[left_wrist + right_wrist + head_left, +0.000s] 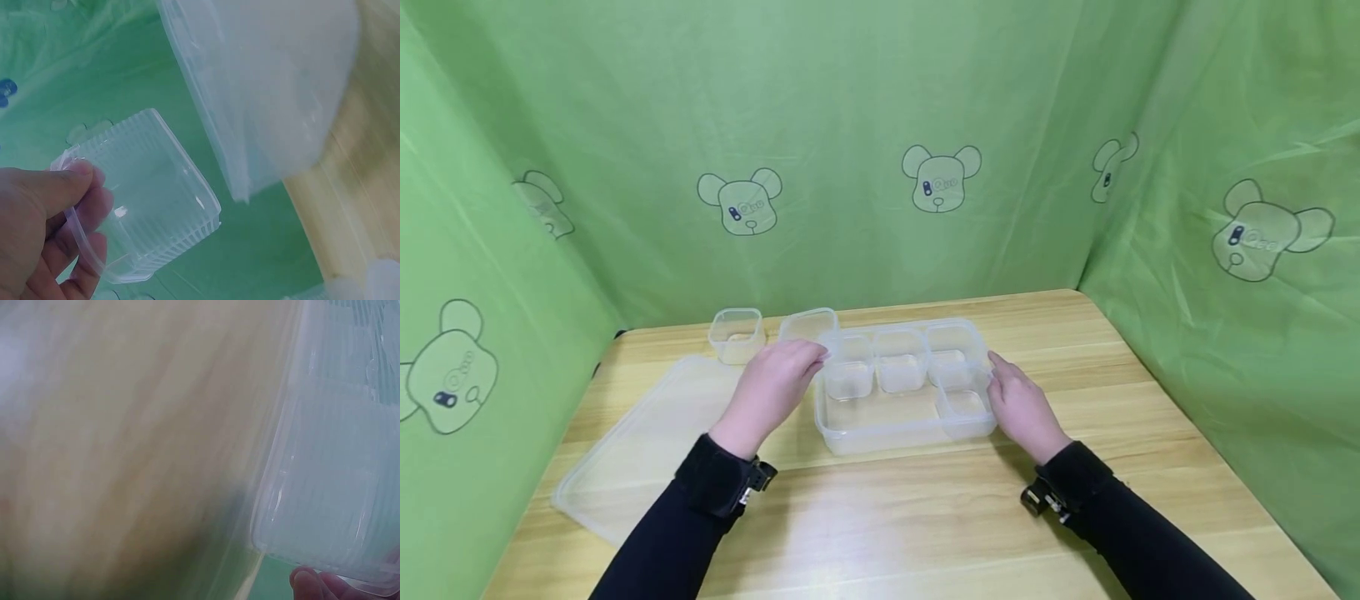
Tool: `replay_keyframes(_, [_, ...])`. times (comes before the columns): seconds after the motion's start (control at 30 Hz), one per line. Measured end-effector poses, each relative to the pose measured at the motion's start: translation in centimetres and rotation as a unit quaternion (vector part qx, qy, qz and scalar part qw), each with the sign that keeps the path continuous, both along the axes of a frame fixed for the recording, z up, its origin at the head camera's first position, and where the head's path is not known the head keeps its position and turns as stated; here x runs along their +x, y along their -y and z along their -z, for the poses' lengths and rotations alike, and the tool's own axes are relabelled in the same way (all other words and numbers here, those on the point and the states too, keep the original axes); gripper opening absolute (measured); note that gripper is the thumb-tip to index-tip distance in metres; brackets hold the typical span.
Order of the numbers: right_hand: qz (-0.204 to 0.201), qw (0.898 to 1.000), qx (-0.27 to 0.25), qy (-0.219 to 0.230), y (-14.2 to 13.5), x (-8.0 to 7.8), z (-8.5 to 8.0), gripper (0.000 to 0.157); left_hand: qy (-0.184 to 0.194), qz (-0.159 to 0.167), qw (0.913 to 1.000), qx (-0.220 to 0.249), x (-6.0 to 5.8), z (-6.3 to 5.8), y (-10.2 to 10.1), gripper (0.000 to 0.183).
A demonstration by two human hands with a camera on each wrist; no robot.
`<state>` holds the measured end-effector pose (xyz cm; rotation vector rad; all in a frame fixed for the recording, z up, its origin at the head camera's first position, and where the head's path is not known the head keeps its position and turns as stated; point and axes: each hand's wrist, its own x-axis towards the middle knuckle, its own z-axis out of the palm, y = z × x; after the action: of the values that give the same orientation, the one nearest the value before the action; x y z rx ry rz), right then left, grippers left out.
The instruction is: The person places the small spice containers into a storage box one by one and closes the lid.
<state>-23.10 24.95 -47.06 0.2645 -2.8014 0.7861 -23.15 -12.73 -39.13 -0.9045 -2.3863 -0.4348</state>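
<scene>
Between thumb and fingers, my left hand pinches the rim of a small clear plastic container. It is raised at the back left corner of a large clear plastic box, tilted in the left wrist view. Several matching small containers stand inside that box, along its back row and at the front right; bare floor shows at the front left. At the box's right end, my right hand holds the wall, its fingertips against the plastic in the right wrist view.
Another small clear container stands at the table's back left. A large translucent lid lies flat on the left of the wooden table. Green cloth walls with bear-head prints enclose the back and sides.
</scene>
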Motion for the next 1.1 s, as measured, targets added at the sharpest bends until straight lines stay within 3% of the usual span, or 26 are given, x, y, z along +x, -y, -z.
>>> replay_keyframes(0.4, [0.0, 1.0, 0.003, 0.011, 0.0, -0.1, -0.3, 0.049, -0.018, 0.055, 0.9983, 0.005, 1.5, -0.2, -3.7, 0.013])
replay_keyframes(1.1, [0.002, 1.0, 0.005, 0.011, 0.0, -0.1, -0.2, 0.049, 0.015, 0.058, 0.9972, -0.045, 1.9, 1.6, -7.8, 0.012])
